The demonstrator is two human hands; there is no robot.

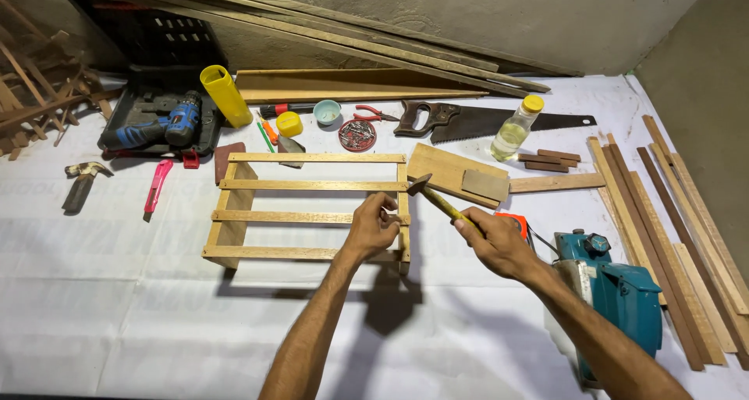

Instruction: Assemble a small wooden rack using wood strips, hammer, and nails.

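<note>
Left hand (373, 227) pinches what is probably a nail against the light, rigid slatted frame (308, 211) at mid-surface; right hand (495, 240) grips the hammer (438, 200) low on its handle.

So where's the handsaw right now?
In the head view the handsaw lies at the back of the white-covered table, right of centre, between the round tin of nails and the yellow-capped clear bottle, just beyond the wooden frame.

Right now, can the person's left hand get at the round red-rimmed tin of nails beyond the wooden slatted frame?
Probably yes. The left hand rests on the frame, and only that low frame lies between it and the tin of nails; reaching over looks unobstructed.
</note>
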